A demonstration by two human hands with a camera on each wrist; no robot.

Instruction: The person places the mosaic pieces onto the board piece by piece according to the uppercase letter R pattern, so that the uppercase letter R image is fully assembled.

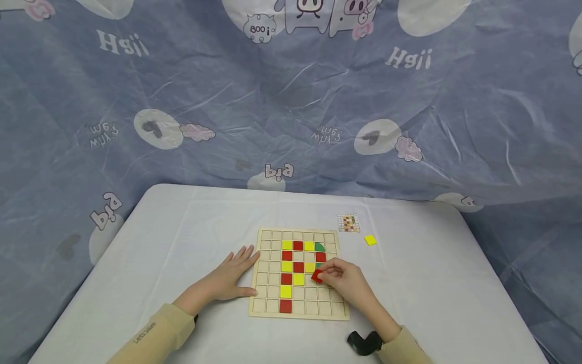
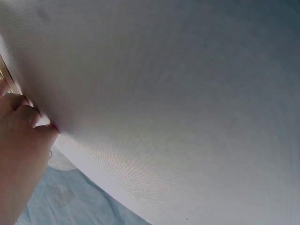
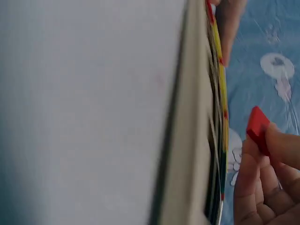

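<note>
A wooden grid board [image 1: 273, 306] lies on the white table, with red, yellow and green tiles in some of its squares. My right hand [image 1: 346, 283] pinches a red tile [image 3: 258, 127] between thumb and fingers, above the right half of the board. A green quarter-round tile [image 1: 320, 246] sits in the upper right of the pattern. Another green piece is partly hidden behind my right fingers. Spread flat, my left hand [image 1: 227, 277] touches the board's left edge with fingertips and thumb. In the left wrist view its fingers [image 2: 28, 112] lie beside that edge.
Behind the board's upper right corner lies a small pattern card [image 1: 348, 223]. A loose yellow tile [image 1: 370, 240] is to the right of it. Under my right wrist shows a black curved strap [image 1: 365, 344]. A blue-grey printed cloth [image 1: 291, 101] hangs behind the table [image 1: 204, 217].
</note>
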